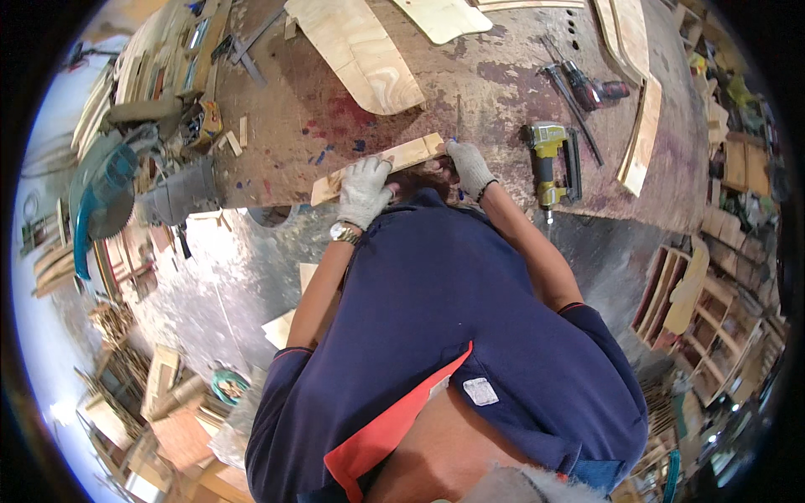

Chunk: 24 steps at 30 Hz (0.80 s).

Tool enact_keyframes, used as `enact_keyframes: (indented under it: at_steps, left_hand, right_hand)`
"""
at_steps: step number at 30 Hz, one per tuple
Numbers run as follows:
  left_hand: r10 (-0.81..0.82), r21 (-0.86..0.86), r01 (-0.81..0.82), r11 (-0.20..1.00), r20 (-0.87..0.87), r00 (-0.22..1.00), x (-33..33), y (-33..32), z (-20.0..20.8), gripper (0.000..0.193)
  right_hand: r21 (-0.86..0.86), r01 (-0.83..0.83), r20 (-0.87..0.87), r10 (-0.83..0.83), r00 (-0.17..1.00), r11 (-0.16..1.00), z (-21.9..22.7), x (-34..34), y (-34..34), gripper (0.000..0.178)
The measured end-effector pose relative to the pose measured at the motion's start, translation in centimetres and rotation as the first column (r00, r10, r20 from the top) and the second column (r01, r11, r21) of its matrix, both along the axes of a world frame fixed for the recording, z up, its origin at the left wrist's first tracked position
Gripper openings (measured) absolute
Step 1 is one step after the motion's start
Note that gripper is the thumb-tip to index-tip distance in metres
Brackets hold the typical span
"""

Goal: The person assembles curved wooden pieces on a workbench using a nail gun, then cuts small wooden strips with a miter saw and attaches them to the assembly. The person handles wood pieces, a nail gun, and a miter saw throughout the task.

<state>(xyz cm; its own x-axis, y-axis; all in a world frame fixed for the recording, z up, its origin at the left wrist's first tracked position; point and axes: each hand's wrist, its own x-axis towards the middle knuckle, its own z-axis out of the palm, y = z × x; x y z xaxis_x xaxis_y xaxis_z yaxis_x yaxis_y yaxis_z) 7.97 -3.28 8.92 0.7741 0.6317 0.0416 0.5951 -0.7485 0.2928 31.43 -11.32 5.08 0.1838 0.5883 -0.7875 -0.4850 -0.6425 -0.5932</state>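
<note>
A narrow strip of light plywood point(402, 156) lies slanted near the front edge of a stained workbench point(470, 92). My left hand point(366, 189), in a white knit glove with a wristwatch below it, presses flat on the strip's left part. My right hand point(470, 166), also gloved, is at the strip's right end and grips a thin blue marking tool point(457, 126) that touches the wood. A dark blue shirt with an orange stripe fills the lower middle of the view.
A yellow nail gun point(549, 159) lies right of my right hand, a cordless drill point(591, 88) beyond it. Curved plywood cutouts point(369, 54) lie at the bench's far side. A mitre saw point(105, 197) stands left. Wood offcuts and shelves crowd the floor.
</note>
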Motion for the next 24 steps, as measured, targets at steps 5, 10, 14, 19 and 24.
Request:
enact_keyframes:
  at_steps: [5, 10, 14, 19, 24]
  left_hand:
    - [-0.056, -0.023, 0.055, 0.998, -0.05, 0.997, -1.3, 5.4, -2.9, 0.016]
    - [-0.16, -0.062, 0.162, 0.985, 0.039, 0.986, -1.5, 8.3, -3.8, 0.014]
    - [-0.159, -0.099, 0.164, 0.981, 0.053, 0.986, -1.6, 7.9, -3.6, 0.014]
    - [-0.146, -0.097, 0.158, 0.983, 0.118, 0.982, -1.7, 7.3, -2.8, 0.015]
    - [-0.014, -0.384, 0.026, 0.923, 0.036, 0.999, -2.9, 8.3, -2.1, 0.023]
  right_hand:
    - [-0.003, 0.13, -0.086, -0.13, 0.988, 0.992, -0.3, -2.8, 1.9, 0.039]
    - [0.077, 0.157, 0.384, -0.174, 0.907, 0.985, -0.7, -4.7, 3.1, 0.039]
    - [0.122, 0.297, 0.428, -0.32, 0.845, 0.947, -1.4, -3.7, 2.9, 0.034]
    - [0.115, -0.147, 0.491, 0.073, 0.868, 0.982, -1.5, -1.6, 2.0, 0.024]
    - [0.083, -0.383, 0.714, 0.213, 0.667, 0.92, 1.0, -0.8, 1.4, 0.028]
